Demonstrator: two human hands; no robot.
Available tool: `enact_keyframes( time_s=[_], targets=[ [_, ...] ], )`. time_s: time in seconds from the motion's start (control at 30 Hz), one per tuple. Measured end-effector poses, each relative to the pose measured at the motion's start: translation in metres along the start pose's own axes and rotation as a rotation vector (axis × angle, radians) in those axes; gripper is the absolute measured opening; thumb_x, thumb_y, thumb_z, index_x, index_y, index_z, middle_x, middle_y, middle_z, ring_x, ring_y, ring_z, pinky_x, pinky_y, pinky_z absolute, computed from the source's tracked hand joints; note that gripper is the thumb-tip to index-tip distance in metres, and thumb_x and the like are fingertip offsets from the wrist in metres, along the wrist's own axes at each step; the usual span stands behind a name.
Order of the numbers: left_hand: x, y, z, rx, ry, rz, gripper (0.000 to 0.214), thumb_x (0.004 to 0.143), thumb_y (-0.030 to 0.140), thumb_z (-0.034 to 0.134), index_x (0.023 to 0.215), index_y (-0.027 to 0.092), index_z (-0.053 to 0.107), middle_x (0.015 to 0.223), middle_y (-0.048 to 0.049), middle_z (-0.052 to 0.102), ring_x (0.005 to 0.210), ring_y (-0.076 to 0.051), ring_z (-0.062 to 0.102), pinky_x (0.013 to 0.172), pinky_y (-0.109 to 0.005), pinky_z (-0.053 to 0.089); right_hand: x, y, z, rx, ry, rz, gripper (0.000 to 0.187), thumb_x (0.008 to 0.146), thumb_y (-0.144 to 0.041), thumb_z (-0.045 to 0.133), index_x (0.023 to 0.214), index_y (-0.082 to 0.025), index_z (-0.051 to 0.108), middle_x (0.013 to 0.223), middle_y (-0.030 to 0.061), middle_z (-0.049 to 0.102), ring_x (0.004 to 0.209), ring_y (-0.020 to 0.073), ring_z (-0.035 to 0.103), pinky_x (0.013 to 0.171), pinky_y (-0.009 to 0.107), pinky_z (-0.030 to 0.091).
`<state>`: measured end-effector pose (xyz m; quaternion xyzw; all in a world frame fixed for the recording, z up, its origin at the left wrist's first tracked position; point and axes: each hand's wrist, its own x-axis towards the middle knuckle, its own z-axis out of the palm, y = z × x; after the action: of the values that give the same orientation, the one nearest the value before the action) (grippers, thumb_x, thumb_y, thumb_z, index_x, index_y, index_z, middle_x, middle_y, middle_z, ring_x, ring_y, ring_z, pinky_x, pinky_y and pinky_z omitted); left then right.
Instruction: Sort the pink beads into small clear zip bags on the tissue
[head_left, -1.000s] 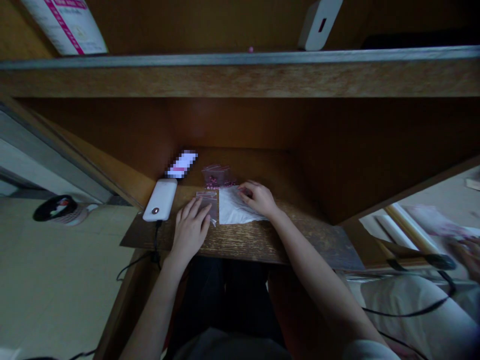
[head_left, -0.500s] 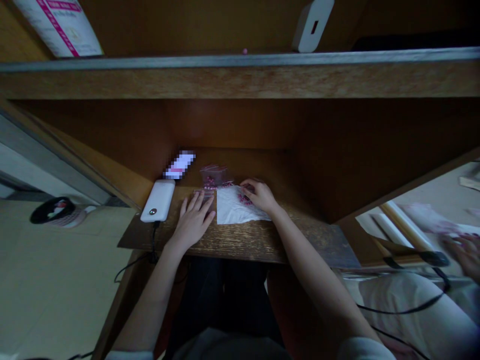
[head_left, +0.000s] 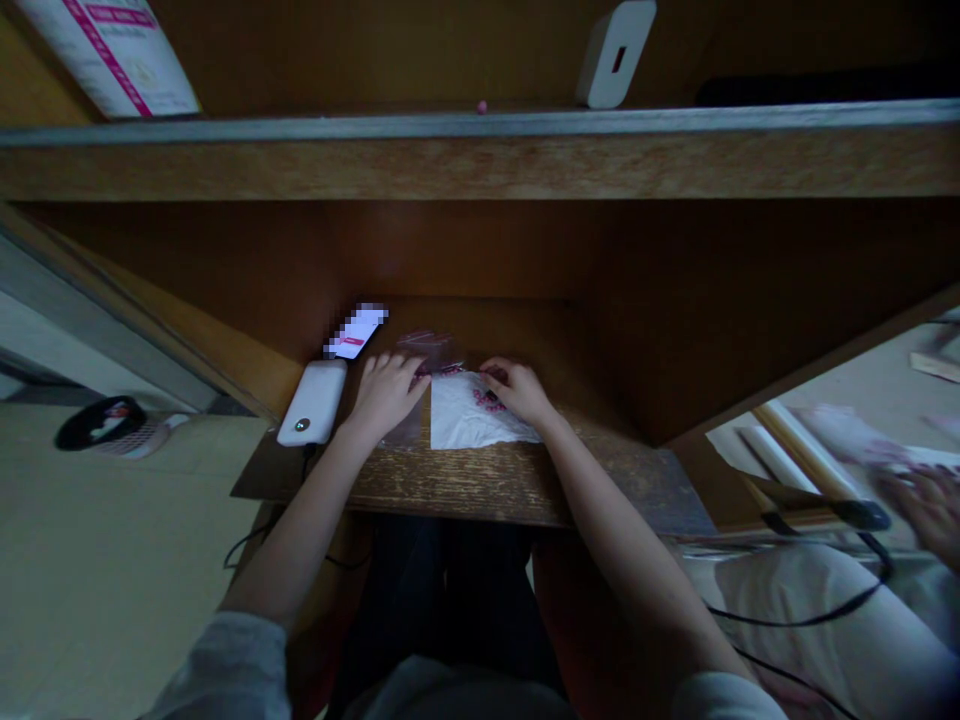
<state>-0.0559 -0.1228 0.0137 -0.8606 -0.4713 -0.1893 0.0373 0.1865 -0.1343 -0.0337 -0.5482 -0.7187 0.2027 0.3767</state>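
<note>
My left hand (head_left: pixel 384 392) lies on a small clear plastic bag (head_left: pixel 405 430) on the wooden desk (head_left: pixel 480 480), fingers reaching toward other clear bags with pink beads (head_left: pixel 435 352) at the back. My right hand (head_left: pixel 516 390) rests with curled fingers on a white tissue (head_left: pixel 465 425), touching small pink beads (head_left: pixel 484 402) that lie on it. Whether the fingers pinch a bead is not visible.
A white power bank (head_left: pixel 311 402) with a cable lies left of my left hand, a phone (head_left: pixel 355 331) behind it. A shelf (head_left: pixel 480 150) overhangs the desk, carrying a white box (head_left: pixel 611 50) and a pink-striped package (head_left: pixel 112 50). Another person's hand (head_left: pixel 926 505) works at the right.
My left hand slid forward over the small bag toward the bags at the back. My right hand shifted slightly on the tissue, and pink beads now show beside it.
</note>
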Motion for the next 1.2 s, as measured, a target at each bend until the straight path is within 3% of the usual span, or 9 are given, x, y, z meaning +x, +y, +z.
enact_keyframes(
  time_s=[0.17, 0.33, 0.43, 0.57, 0.7, 0.8, 0.87, 1.0, 1.2],
  targets=[
    [0.030, -0.001, 0.024, 0.108, -0.042, 0.013, 0.027, 0.085, 0.029, 0.051, 0.103, 0.018, 0.067, 0.106, -0.0148, 0.068, 0.101, -0.031, 0.059, 0.090, -0.047, 0.042, 0.001, -0.002, -0.003, 0.027, 0.046, -0.002, 0.015, 0.086, -0.025, 0.054, 0.091, -0.020, 0.067, 0.092, 0.0056, 0.071, 0.082, 0.0187, 0.064, 0.075, 0.029, 0.046],
    [0.031, 0.003, 0.030, 0.101, -0.027, -0.019, 0.023, 0.083, 0.019, 0.047, 0.089, 0.017, 0.069, 0.098, -0.0155, 0.070, 0.100, -0.032, 0.060, 0.093, -0.049, 0.038, 0.001, -0.005, -0.006, 0.066, 0.064, 0.012, 0.017, 0.086, -0.026, 0.051, 0.088, -0.019, 0.066, 0.088, 0.0057, 0.070, 0.079, 0.0183, 0.063, 0.072, 0.029, 0.046],
    [0.030, 0.000, 0.028, -0.002, 0.053, -0.042, 0.022, 0.084, 0.018, 0.046, 0.087, 0.017, 0.068, 0.099, -0.0158, 0.069, 0.103, -0.032, 0.059, 0.095, -0.050, 0.037, 0.001, -0.005, -0.007, 0.077, 0.075, 0.019, 0.017, 0.085, -0.026, 0.051, 0.087, -0.019, 0.066, 0.085, 0.0054, 0.070, 0.077, 0.0180, 0.063, 0.070, 0.029, 0.046],
    [0.036, -0.007, 0.025, -0.345, 0.343, -0.215, 0.020, 0.088, 0.029, 0.046, 0.092, 0.019, 0.063, 0.097, -0.0116, 0.067, 0.099, -0.027, 0.060, 0.093, -0.043, 0.040, 0.001, -0.002, -0.005, 0.105, 0.114, 0.032, 0.017, 0.085, -0.028, 0.051, 0.087, -0.019, 0.066, 0.086, 0.0055, 0.069, 0.076, 0.0181, 0.062, 0.071, 0.029, 0.047],
    [0.049, -0.002, 0.026, -1.020, 0.569, -0.398, 0.019, 0.086, 0.040, 0.050, 0.089, 0.021, 0.053, 0.089, -0.0046, 0.064, 0.085, -0.018, 0.063, 0.077, -0.030, 0.050, 0.001, -0.004, -0.004, 0.208, 0.170, 0.053, 0.023, 0.085, -0.034, 0.053, 0.094, -0.018, 0.064, 0.088, 0.0065, 0.068, 0.078, 0.0180, 0.061, 0.072, 0.029, 0.047],
    [0.055, 0.008, 0.030, -1.448, 0.446, -0.483, 0.024, 0.081, 0.044, 0.056, 0.087, 0.022, 0.048, 0.085, -0.0018, 0.063, 0.076, -0.015, 0.064, 0.063, -0.025, 0.051, 0.002, -0.010, -0.004, 0.333, 0.185, 0.096, 0.032, 0.085, -0.040, 0.053, 0.106, -0.018, 0.061, 0.089, 0.0063, 0.066, 0.081, 0.0178, 0.061, 0.075, 0.030, 0.048],
    [0.056, 0.015, 0.034, -1.590, 0.360, -0.509, 0.027, 0.079, 0.046, 0.059, 0.087, 0.023, 0.046, 0.082, -0.0011, 0.063, 0.071, -0.014, 0.064, 0.059, -0.025, 0.051, 0.003, -0.014, -0.006, 0.437, 0.160, 0.113, 0.037, 0.085, -0.044, 0.053, 0.111, -0.019, 0.060, 0.095, 0.0066, 0.066, 0.083, 0.0171, 0.060, 0.077, 0.030, 0.048],
    [0.052, 0.027, 0.048, -1.601, 0.281, -0.559, 0.029, 0.079, 0.046, 0.061, 0.088, 0.022, 0.046, 0.083, -0.0015, 0.064, 0.068, -0.015, 0.066, 0.054, -0.024, 0.051, 0.005, -0.014, -0.006, 0.578, 0.089, 0.174, 0.036, 0.085, -0.050, 0.050, 0.099, -0.020, 0.064, 0.093, 0.0065, 0.066, 0.075, 0.0150, 0.059, 0.071, 0.028, 0.049],
    [0.044, 0.039, 0.069, -1.500, 0.343, -0.545, 0.020, 0.085, 0.040, 0.054, 0.088, 0.021, 0.048, 0.073, -0.0014, 0.064, 0.060, -0.015, 0.064, 0.045, -0.022, 0.047, 0.004, -0.009, -0.002, 0.598, 0.061, 0.266, 0.035, 0.076, -0.052, 0.061, 0.083, -0.018, 0.063, 0.076, 0.0043, 0.064, 0.065, 0.0140, 0.055, 0.062, 0.027, 0.045]
  ],
)
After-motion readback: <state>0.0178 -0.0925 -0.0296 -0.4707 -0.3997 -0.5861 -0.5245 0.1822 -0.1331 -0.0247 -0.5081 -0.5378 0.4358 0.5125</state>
